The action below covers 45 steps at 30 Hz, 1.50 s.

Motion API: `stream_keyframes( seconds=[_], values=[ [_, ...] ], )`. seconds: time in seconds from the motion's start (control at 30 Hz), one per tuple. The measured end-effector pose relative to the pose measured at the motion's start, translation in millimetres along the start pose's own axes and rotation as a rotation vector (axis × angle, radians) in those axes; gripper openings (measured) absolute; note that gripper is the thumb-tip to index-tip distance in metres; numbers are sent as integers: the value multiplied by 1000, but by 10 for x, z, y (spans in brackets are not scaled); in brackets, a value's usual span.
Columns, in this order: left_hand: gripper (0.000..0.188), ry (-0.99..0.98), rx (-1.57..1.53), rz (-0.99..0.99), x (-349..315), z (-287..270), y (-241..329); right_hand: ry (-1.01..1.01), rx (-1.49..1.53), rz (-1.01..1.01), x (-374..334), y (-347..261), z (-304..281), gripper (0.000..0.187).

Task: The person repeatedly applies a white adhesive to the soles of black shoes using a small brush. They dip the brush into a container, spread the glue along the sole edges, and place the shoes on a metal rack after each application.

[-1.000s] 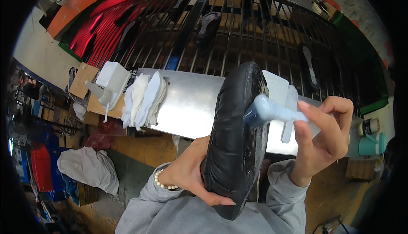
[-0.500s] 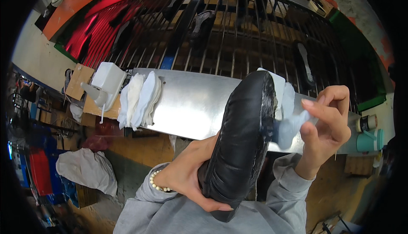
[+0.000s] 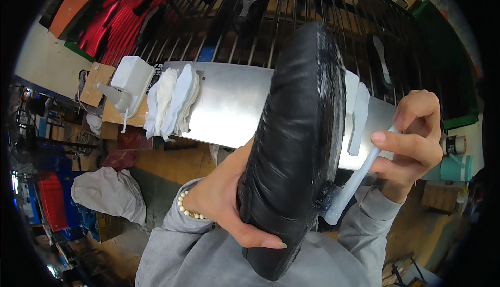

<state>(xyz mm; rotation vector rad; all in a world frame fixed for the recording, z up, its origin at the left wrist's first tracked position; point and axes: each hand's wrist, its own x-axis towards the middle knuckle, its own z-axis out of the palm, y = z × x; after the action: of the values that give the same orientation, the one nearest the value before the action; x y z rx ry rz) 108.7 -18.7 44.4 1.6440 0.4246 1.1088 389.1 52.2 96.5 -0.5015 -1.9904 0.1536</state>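
Note:
A black leather shoe upper [image 3: 291,125], wrinkled along its side, stands tall in front of me, toe end pointing away. My left hand [image 3: 221,198] is wrapped round its lower part, thumb on the near side. In my right hand [image 3: 411,141] is a toothbrush-like brush [image 3: 354,182] with a pale handle, pinched between thumb and fingers. Its dark bristles [image 3: 327,197] touch the shoe's right edge near the lower end. Whitish streaks run along that edge. Part of the left fingers is hidden behind the shoe.
Beyond lies a metal shelf [image 3: 224,99] with a stack of white pads [image 3: 177,102] and a white spouted container [image 3: 130,81]. A rack of metal rods [image 3: 284,21] carries several dark shoes. At right stands a turquoise mug [image 3: 454,168]; a pale sack [image 3: 109,196] lies lower left.
The brush has moved down along the shoe's right edge, toward me. The shoe now reaches higher in view and shows more of its streaked edge. Both hands keep their hold.

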Motion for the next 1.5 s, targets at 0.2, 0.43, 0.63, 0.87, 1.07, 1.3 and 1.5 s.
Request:
stream_keyframes(
  seconds=[0.2, 0.43, 0.63, 0.87, 1.07, 1.3, 1.5],
  values=[
    [96, 0, -22, -9, -4, 16, 8, -89, -8, -35, -14, 1, -77, 50],
    [95, -4, -40, -16, 36, 39, -3, 59, -165, 232, 36, -115, -38, 45],
    [94, 11, -54, -14, 21, 56, 9, -44, -67, 37, 12, -26, -122, 49],
    [92, 57, -65, 0, 9, 57, 10, -113, -15, 15, -81, -9, -160, 50],
    [91, 95, -83, 7, -14, 64, 4, -98, 27, 10, -162, 3, -134, 50],
    [87, 242, -216, 8, -60, 200, -71, -82, 115, 32, -259, -10, -66, 50],
    [76, 326, -141, -34, -153, 128, -23, -69, 222, 43, -318, -65, 11, 42]
  ],
)
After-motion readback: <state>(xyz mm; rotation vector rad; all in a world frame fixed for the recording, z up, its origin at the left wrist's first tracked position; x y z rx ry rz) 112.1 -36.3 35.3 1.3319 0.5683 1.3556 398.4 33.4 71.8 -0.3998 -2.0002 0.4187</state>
